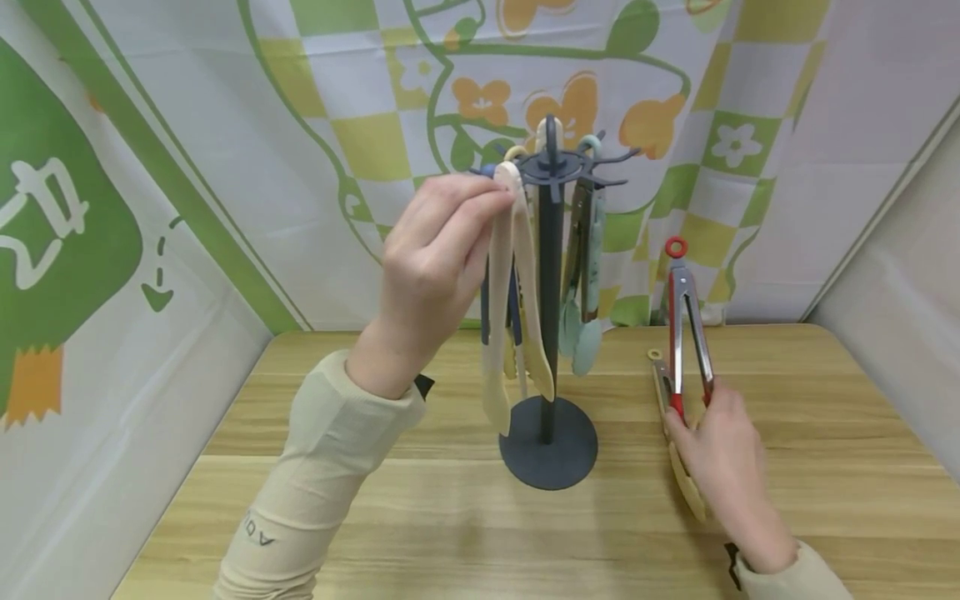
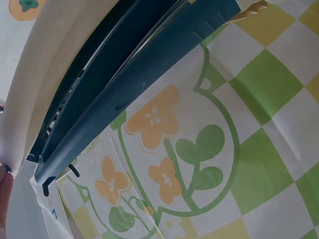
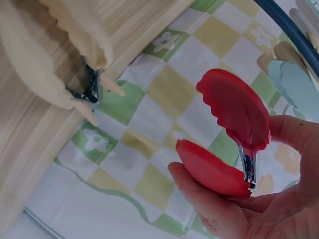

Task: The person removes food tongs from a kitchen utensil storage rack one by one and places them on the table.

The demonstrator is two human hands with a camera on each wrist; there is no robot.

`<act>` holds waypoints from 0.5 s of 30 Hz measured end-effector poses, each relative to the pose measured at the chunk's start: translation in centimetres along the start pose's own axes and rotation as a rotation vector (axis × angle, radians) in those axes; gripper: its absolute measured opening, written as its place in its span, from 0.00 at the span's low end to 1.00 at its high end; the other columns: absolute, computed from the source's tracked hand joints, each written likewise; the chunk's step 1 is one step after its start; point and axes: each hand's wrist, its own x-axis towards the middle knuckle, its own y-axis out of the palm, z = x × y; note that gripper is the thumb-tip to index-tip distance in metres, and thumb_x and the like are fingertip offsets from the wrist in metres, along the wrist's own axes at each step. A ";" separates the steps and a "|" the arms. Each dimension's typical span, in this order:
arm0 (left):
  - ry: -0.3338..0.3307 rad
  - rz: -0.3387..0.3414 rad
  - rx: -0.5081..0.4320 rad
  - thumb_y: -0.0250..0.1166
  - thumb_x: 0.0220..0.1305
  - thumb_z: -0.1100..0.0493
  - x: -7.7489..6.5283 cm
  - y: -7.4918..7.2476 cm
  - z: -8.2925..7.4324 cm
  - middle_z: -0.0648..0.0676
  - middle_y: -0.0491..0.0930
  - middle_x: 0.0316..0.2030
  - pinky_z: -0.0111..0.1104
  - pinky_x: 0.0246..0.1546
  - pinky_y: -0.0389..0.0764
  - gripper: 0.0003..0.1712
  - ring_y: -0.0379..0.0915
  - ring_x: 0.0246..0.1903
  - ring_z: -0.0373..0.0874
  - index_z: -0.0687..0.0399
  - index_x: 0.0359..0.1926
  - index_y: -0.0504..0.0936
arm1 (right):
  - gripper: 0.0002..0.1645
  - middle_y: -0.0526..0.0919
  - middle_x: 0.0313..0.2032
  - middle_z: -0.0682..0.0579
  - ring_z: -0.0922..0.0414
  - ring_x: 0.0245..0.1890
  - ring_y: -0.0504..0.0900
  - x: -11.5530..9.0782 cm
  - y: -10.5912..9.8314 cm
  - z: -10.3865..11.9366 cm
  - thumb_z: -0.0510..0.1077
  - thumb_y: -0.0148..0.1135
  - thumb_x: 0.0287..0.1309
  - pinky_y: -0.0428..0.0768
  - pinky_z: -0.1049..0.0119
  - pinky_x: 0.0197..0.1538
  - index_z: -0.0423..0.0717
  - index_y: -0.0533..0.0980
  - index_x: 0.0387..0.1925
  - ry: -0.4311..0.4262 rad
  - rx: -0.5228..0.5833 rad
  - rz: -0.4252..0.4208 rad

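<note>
My left hand (image 1: 438,242) pinches the top end of cream tongs (image 1: 498,325), whose arms hang down beside the dark rack (image 1: 550,317). Only a fingertip of that hand shows in the left wrist view, next to the cream tongs and blue tongs (image 2: 107,97). Over the table's right side, my right hand (image 1: 726,467) holds metal tongs (image 1: 677,350) with a red ring, ring end up. Their scalloped red heads (image 3: 239,107) stand apart within the right hand's fingers. Beige tongs (image 1: 686,492) lie on the table beside that hand, partly hidden by it.
Mint-green tongs (image 1: 587,346) hang at the rack's right side. The rack's round base (image 1: 548,467) stands on the wooden table (image 1: 420,517). A patterned cloth (image 1: 367,142) hangs behind, and white panels flank the table.
</note>
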 end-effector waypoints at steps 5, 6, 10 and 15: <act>0.001 0.001 -0.003 0.57 0.58 0.75 0.1 0.0 0.0 0.61 0.79 0.29 0.31 0.44 0.78 0.06 0.75 0.33 0.52 0.71 0.30 0.81 | 0.33 0.70 0.35 0.32 0.40 0.24 0.74 0.2 -0.3 -0.5 0.44 0.64 0.49 0.71 0.54 0.16 0.22 0.64 0.47 0.014 -0.014 0.004; 0.001 0.002 -0.003 0.57 0.58 0.75 0.1 0.0 0.0 0.61 0.79 0.29 0.31 0.44 0.78 0.06 0.75 0.33 0.52 0.71 0.30 0.81 | 0.33 0.70 0.35 0.31 0.40 0.24 0.74 0.3 -0.3 -0.6 0.44 0.64 0.49 0.71 0.54 0.15 0.22 0.64 0.48 0.016 -0.016 0.007; 0.001 0.004 -0.004 0.57 0.58 0.75 0.1 0.1 0.0 0.61 0.79 0.29 0.31 0.44 0.78 0.06 0.75 0.33 0.52 0.71 0.29 0.81 | 0.34 0.70 0.36 0.31 0.40 0.24 0.74 0.3 -0.5 -1.0 0.45 0.64 0.49 0.71 0.57 0.14 0.22 0.63 0.49 0.030 -0.013 0.031; 0.000 -0.001 -0.005 0.57 0.58 0.75 0.1 0.1 0.0 0.61 0.79 0.29 0.31 0.44 0.78 0.06 0.75 0.33 0.52 0.71 0.29 0.81 | 0.34 0.69 0.36 0.31 0.41 0.23 0.74 0.4 -0.7 -1.6 0.43 0.62 0.50 0.69 0.61 0.12 0.21 0.63 0.49 0.040 -0.004 0.054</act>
